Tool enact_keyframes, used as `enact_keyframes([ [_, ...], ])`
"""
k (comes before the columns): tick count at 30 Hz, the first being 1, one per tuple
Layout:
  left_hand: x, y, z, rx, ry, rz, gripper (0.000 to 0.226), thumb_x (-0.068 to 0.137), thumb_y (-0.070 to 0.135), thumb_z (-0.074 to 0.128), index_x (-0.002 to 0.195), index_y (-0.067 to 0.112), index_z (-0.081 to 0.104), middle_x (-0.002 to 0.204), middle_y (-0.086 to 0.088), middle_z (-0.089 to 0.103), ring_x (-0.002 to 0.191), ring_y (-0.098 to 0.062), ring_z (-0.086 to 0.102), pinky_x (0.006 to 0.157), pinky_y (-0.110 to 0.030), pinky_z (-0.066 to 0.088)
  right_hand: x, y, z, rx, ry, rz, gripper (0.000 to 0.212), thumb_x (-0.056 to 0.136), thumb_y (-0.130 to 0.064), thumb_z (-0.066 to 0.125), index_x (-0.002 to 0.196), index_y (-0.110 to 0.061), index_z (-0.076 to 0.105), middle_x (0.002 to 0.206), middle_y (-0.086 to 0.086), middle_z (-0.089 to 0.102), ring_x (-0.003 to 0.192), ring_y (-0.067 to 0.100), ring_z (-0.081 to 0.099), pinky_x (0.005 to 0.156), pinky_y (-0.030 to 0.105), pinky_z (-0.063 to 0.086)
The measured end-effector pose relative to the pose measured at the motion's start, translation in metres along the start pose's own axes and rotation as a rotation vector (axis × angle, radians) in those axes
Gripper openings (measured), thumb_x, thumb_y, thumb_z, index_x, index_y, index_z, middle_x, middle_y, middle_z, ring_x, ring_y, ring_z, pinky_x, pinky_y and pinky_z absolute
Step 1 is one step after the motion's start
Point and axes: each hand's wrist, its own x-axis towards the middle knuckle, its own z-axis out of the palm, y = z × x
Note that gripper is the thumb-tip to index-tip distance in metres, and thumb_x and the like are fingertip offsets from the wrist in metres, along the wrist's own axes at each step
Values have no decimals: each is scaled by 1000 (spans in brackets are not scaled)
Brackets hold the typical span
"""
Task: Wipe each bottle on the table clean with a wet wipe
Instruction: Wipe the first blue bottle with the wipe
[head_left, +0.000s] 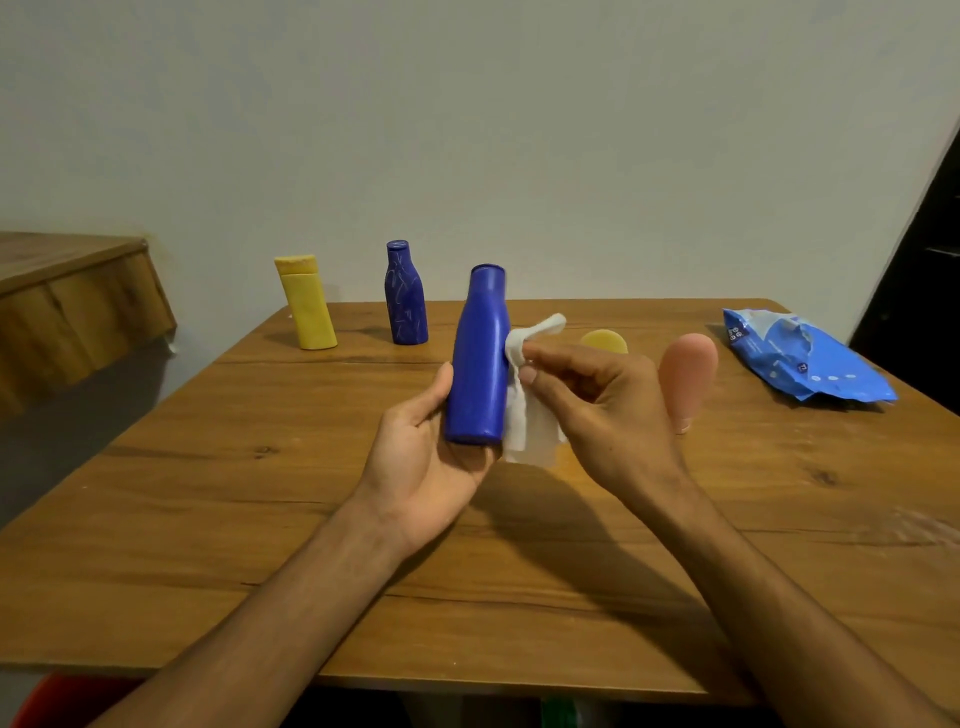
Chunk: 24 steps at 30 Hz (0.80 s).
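As left hand (420, 460) grips bottle (479, 364), wipe (523, 418) (touching)

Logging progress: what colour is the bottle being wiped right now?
Plain solid blue bottle, no pattern; the head view shows it.

Not much of the person in shot, just two arms coming in from the bottom edge; the left forearm (291, 613) and right forearm (779, 613) are bare all the way, fairly slim. On the left hand (421, 467) you see palm creases; the right hand (597, 410) shows knuckles, tendons and a short-trimmed nail.
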Motion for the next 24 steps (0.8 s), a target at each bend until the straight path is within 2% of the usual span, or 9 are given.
enact_keyframes([
  [2,-1,-1,1,8,4,-1,43,96,31,48,132,8,56,110,-15,68,92,-20,67,92,-32,49,-1,0,2,15,-24,5,30,86,-14,66,116,-14,66,102,-13,66,98,0,64,83,18,54],
  [8,3,2,3,-3,27,7,43,100,35,44,129,5,56,125,-22,64,117,-30,62,103,-47,45,-3,2,5,11,-149,-2,31,86,-13,67,115,-21,65,104,-19,63,99,-6,62,80,14,53],
  [11,4,8,2,-26,15,4,49,102,38,39,133,1,51,128,-23,61,120,-31,60,104,-45,44,-4,-1,4,-6,-265,-44,30,85,-10,68,109,-28,64,100,-26,61,98,-13,58,79,8,48],
  [13,6,11,0,3,28,28,52,102,40,37,135,1,51,131,-23,60,123,-30,58,107,-43,42,-5,-2,3,-32,-304,-70,29,84,-9,68,106,-29,66,99,-25,63,96,-11,60,78,8,48],
  [19,11,7,1,43,66,67,46,101,38,42,134,9,52,132,-19,60,128,-29,53,113,-45,33,-6,5,7,-99,-69,-100,24,86,-14,67,109,-21,69,100,-12,69,89,4,64,75,24,57],
  [24,15,3,-1,52,64,82,51,89,33,56,132,7,53,134,-21,58,122,-28,53,117,-44,27,-8,7,8,-172,22,-194,24,85,-16,68,109,-19,69,99,-10,69,86,2,64,71,17,55],
])
